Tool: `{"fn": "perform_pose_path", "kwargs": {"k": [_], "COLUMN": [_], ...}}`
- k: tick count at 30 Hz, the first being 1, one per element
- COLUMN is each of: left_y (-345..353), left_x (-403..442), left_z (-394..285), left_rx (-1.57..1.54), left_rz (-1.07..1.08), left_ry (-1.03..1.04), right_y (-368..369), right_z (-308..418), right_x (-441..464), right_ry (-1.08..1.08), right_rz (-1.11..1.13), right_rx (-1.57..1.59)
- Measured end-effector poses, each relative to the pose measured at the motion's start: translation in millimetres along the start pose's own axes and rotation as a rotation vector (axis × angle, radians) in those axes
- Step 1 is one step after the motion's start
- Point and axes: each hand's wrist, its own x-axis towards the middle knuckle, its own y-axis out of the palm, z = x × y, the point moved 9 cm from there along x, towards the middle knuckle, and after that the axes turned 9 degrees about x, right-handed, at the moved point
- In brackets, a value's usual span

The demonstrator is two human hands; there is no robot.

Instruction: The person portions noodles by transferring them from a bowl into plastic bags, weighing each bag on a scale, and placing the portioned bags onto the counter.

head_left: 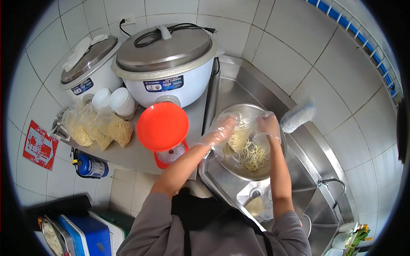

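Both hands wear loose clear plastic gloves over a large metal bowl [243,173] at the sink. Pale yellow noodles [255,157] lie loose in the bowl. My left hand [225,127] is closed at the upper left of a clear plastic bag of noodles [237,140], which hangs inside the bowl. At the bowl's right side, my right hand [268,125] has its fingers curled in. Clear plastic hangs below it, and I cannot tell whether that is the bag's edge or the glove.
A red-topped scale [163,126] stands left of the sink, near several bagged noodles [121,131], stacked white cups [121,102] and two rice cookers [164,64]. Another bag [256,207] lies in the sink by the drain. A faucet [333,183] is at right.
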Motion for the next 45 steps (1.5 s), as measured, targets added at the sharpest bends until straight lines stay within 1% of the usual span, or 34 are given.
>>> {"fn": "perform_pose_path", "kwargs": {"k": [1, 3, 4, 5, 6, 7, 8, 10, 11, 14, 16, 17, 19, 20, 21, 23, 24, 26, 27, 28, 30, 32, 33, 36, 37, 38, 40, 42, 44, 45], "left_y": [1, 22, 29, 17, 18, 21, 21, 4, -1, -7, -10, -7, 8, 0, -12, -19, -13, -1, 2, 7, -13, -26, -15, -15, -36, -53, -96, -160, -210, -239], "left_x": [-3, -4, -3, -6, -8, -10, -11, -10, -14, -20, -7, -13, -33, -21, -12, -23, -19, -29, -37, -43, -37, -52, -41, -19, -13, -10, -7, -17, -36, -48], "left_z": [6, 21, 26, 21, 12, 4, -1, 10, 16, 14, 3, -4, 0, 2, 3, -1, -9, -33, -30, -22, -18, -32, -20, 8, -1, -14, -33, -58, -63, -72], "left_rx": [0.005, 0.013, 0.017, -0.037, 0.004, 0.044, 0.087, 0.137, 0.159, 0.133, 0.173, 0.191, 0.119, 0.106, 0.115, 0.104, 0.165, 0.275, 0.229, 0.186, 0.175, 0.194, 0.163, 0.123, 0.135, 0.11, 0.077, -0.177, -0.491, -0.658], "left_rz": [0.083, 0.241, 0.311, 0.181, 0.203, 0.225, 0.241, 0.127, 0.076, -0.121, -0.106, -0.072, 0.077, 0.112, 0.037, -0.065, 0.037, 0.267, 0.204, 0.132, -0.029, -0.123, 0.071, 0.049, 0.038, 0.056, 0.092, -0.073, -0.042, -0.209], "left_ry": [-0.12, -0.227, -0.276, -0.323, -0.268, -0.216, -0.165, -0.204, -0.228, -0.188, -0.052, 0.005, -0.101, -0.128, -0.15, -0.224, -0.14, 0.028, 0.037, 0.046, 0.084, 0.114, -0.074, -0.217, -0.247, -0.203, -0.108, 0.083, -0.156, -0.118], "right_y": [10, 34, 32, 36, 39, 57, 53, 41, 37, 31, 9, 5, 20, 20, 17, 12, 9, 24, 32, 29, 23, 25, 26, 15, 10, 4, -25, -43, -50, -48], "right_z": [-3, -15, -11, -5, -5, -13, -22, -30, -24, -7, 14, 15, -6, 3, 1, 4, 9, 12, 7, 1, 2, 2, -5, 29, 36, 51, 115, 167, 216, 239], "right_x": [0, 2, 1, -7, -15, -17, -15, -3, 2, -6, 1, -6, -17, -5, -2, -4, -1, 4, 1, -2, 11, 15, 8, -6, 2, -2, -24, -38, -46, -51], "right_ry": [-0.033, -0.103, -0.147, -0.193, -0.232, -0.186, -0.125, -0.02, -0.082, -0.334, -0.391, -0.394, -0.341, -0.354, -0.311, -0.294, -0.289, -0.259, -0.241, -0.24, -0.277, -0.239, -0.207, -0.328, -0.432, -0.453, -0.502, -0.457, -0.507, -0.525], "right_rz": [0.082, 0.237, 0.167, 0.096, 0.031, 0.175, 0.112, -0.009, 0.013, -0.194, -0.173, -0.146, -0.059, -0.049, -0.038, -0.028, -0.025, 0.133, 0.214, 0.17, 0.063, 0.09, 0.111, 0.168, 0.142, 0.16, 0.182, 0.258, 0.273, 0.313], "right_rx": [0.016, 0.049, -0.002, -0.051, -0.098, 0.0, 0.013, 0.041, 0.016, -0.181, -0.099, -0.056, -0.119, -0.139, -0.114, -0.01, 0.042, -0.141, -0.231, -0.188, -0.098, -0.156, -0.183, 0.07, 0.003, 0.026, 0.09, 0.137, 0.16, 0.186]}}
